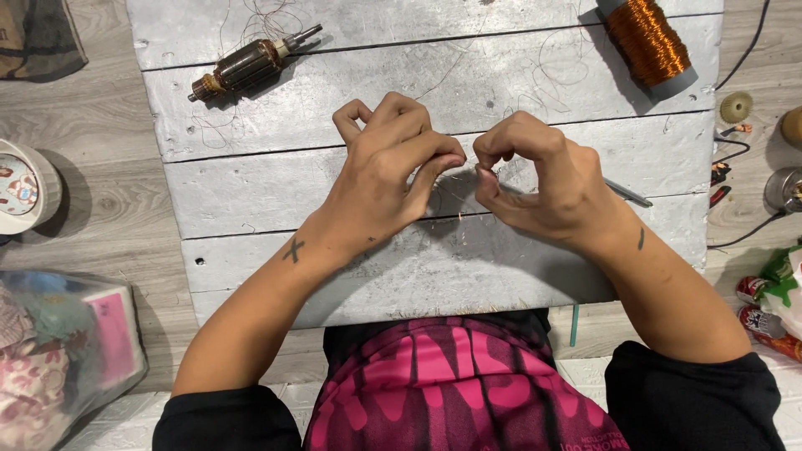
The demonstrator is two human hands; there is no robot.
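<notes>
My left hand (384, 171) and my right hand (543, 179) meet over the middle of a grey painted plank board (251, 192). Their fingertips pinch a very thin copper wire (476, 167) between them; the strand is barely visible. A motor armature (246, 67) with copper windings and a steel shaft lies at the board's far left. A spool of copper wire (647, 42) lies at the far right corner. Loose fine wire strands (267, 21) curl over the board's far edge.
A slim metal tool (628, 193) pokes out behind my right wrist. A bowl (25, 188) sits on the wooden floor at left, with a plastic bag of items (58, 351) below it. Small parts, cables and packets (769, 292) crowd the right edge.
</notes>
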